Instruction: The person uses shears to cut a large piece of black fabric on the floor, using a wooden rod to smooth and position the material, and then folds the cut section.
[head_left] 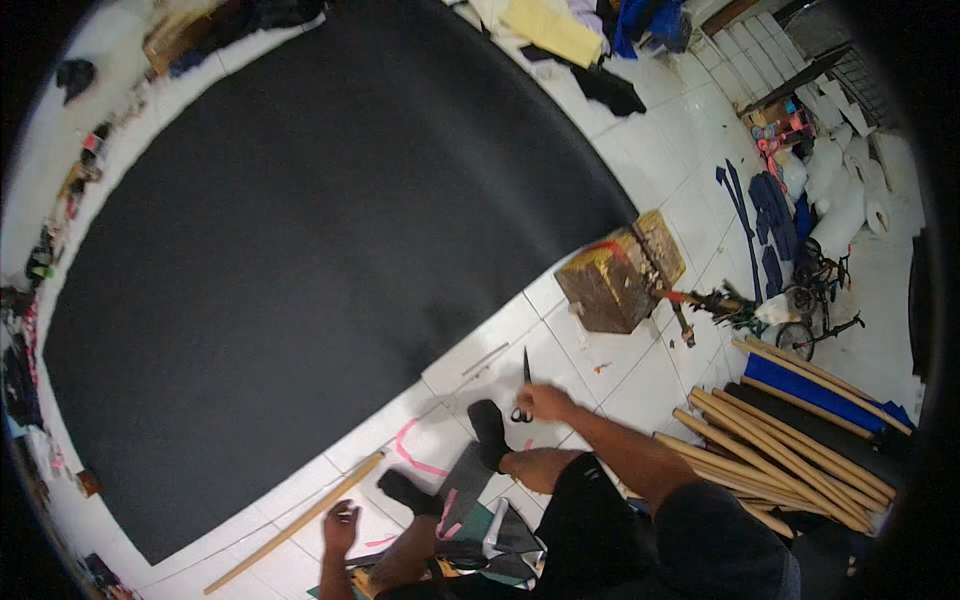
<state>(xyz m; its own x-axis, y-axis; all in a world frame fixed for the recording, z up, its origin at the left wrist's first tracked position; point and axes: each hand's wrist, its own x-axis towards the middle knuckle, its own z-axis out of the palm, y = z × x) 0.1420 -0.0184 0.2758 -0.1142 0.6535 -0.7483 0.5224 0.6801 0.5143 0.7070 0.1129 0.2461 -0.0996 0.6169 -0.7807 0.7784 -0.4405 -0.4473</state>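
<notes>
Black broad sheet (300,220); off its near edge, right hand (547,402) at dark pointed scissors (527,370) (grip: cannot tell), left hand (341,526) half-curled, loose. Scissors-handling, likely; next calls for steady hold.

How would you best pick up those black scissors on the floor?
Probably by the handle loops of the scissors, from the person's near right side: the blades point away, and the right hand is at the handle end, though its grip is unclear.

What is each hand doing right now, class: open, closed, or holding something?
Left hand: partly open, fingers loosely curled, nothing visible in it.
Right hand: at the black scissors; whether it grips them cannot be told.
</notes>
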